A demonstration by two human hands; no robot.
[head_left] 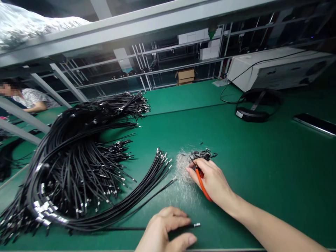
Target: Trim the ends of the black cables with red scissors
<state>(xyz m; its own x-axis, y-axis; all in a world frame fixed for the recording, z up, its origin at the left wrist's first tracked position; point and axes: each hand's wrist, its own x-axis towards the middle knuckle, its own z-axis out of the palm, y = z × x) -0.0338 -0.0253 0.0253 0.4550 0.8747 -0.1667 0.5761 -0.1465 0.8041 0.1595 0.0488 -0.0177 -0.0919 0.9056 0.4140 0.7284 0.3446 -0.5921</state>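
Observation:
My right hand is closed around orange-handled cutters, over a pile of short black pieces and a tangle of fine pale strands. Low in the view, my left hand has its thumb and fingers apart beside a single black cable with a silvery tip; its fingers hide part of the cable. Left of my hands, a bundle of black cables with metal tips curves upward. A larger heap of similar cables lies further left.
At the back right of the green table are a white box-shaped device with a wire, a black headband-like item and a phone. A person sits at the far left behind slanted metal bars.

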